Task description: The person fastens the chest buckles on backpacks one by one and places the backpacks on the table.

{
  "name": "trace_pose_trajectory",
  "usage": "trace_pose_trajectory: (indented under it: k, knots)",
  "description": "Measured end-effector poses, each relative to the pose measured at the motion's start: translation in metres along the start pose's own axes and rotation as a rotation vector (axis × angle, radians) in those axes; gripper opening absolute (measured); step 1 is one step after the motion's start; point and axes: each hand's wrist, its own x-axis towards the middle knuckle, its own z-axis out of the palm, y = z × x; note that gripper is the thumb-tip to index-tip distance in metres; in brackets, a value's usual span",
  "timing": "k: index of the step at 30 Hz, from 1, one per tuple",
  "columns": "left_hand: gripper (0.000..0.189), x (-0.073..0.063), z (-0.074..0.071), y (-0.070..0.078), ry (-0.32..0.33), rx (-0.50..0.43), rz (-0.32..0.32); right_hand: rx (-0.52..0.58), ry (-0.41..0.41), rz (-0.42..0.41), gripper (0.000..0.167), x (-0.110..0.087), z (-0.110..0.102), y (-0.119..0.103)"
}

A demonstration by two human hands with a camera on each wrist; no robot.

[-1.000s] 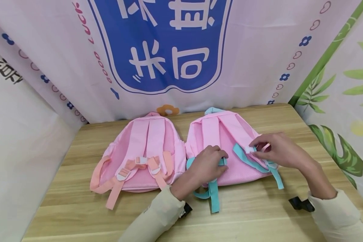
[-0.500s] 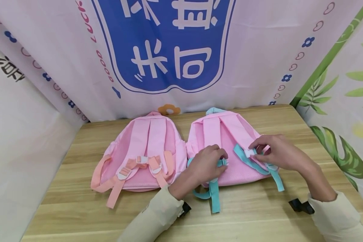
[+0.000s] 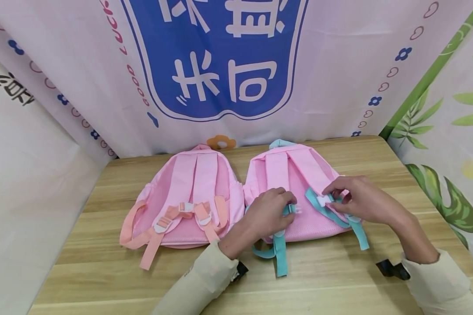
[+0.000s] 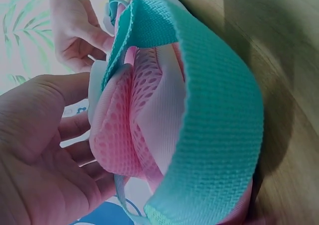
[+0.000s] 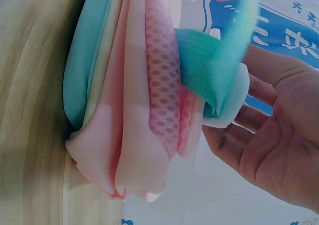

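A pink backpack (image 3: 305,231) with teal webbing lies back panel up on the right half of the table. My left hand (image 3: 269,213) pinches a teal chest strap whose white pronged buckle half (image 3: 298,209) sticks out past the fingertips. Across from it, my right hand (image 3: 361,197) pinches the other white buckle half (image 3: 324,201) on its teal strap. The two halves are apart, facing each other above the mesh. In the left wrist view, a teal webbing loop (image 4: 224,105) hangs close to the camera. The right wrist view shows the right hand (image 5: 284,120) beside a teal strap.
A second pink backpack (image 3: 224,175) with peach straps lies just left, touching the first; its white chest buckle (image 3: 187,207) is joined. The wooden table (image 3: 319,280) ends against a printed curtain (image 3: 323,87) at the back. Loose teal strap ends (image 3: 280,262) hang onto the tabletop.
The left buckle half's white prongs now show beyond my left fingertips. In my right hand the white buckle half has shifted slightly left and down. The backpacks stay in place; the view shifts a little.
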Motion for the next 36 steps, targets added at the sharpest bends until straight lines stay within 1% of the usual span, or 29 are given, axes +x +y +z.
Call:
trace_pose_trajectory:
  k: [3, 9, 16, 19, 28, 36]
  knots:
    - [0.027, 0.000, -0.002, -0.002, 0.037, -0.051, 0.023, 0.000, 0.009, -0.005, 0.030, 0.000, 0.001, -0.001]
    - [0.026, 0.000, -0.002, -0.004, 0.107, -0.140, 0.057, 0.001, 0.046, -0.044, 0.031, 0.000, 0.003, -0.003]
    - [0.025, 0.000, -0.001, -0.003, 0.193, -0.202, 0.090, 0.013, 0.088, -0.085, 0.032, 0.001, 0.006, -0.007]
    - [0.024, 0.000, -0.001, -0.003, 0.219, -0.220, 0.093, 0.012, 0.102, -0.098, 0.032, 0.001, 0.006, -0.009]
    - [0.026, 0.000, 0.000, -0.001, 0.234, -0.257, 0.106, 0.024, 0.111, -0.117, 0.031, 0.003, 0.009, -0.012]
    - [0.026, 0.000, 0.001, -0.001, 0.219, -0.266, 0.106, 0.033, 0.132, -0.146, 0.031, 0.005, 0.014, -0.015]
